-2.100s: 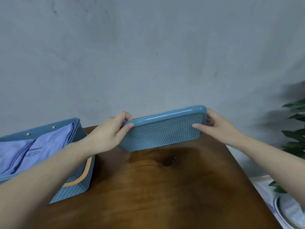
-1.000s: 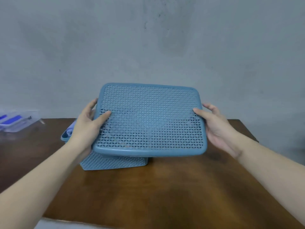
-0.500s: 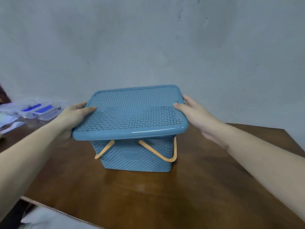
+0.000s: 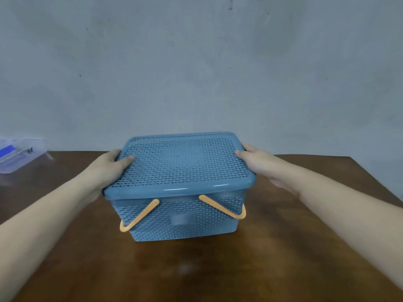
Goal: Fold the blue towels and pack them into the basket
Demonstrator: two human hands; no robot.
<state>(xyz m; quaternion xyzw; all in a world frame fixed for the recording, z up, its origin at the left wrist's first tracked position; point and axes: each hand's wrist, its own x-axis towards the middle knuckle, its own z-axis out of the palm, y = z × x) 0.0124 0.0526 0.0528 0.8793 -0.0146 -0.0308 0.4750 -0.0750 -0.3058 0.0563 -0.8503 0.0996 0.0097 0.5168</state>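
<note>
A blue perforated basket (image 4: 183, 221) with orange handles stands in the middle of the brown wooden table (image 4: 196, 271). Its matching blue lid (image 4: 181, 164) lies on top of it. My left hand (image 4: 109, 168) grips the lid's left edge, thumb on top and fingers round the rim. My right hand (image 4: 257, 162) grips the lid's right edge the same way. The blue towels are hidden inside the basket.
A clear plastic box (image 4: 17, 155) with blue contents sits at the table's far left edge. A grey wall rises right behind the table. The table's right edge slants off past my right forearm.
Both hands carried the lid from the right side of the table over to the basket and lowered it. It hovered tilted above the basket half a second ago and now lies on it.
</note>
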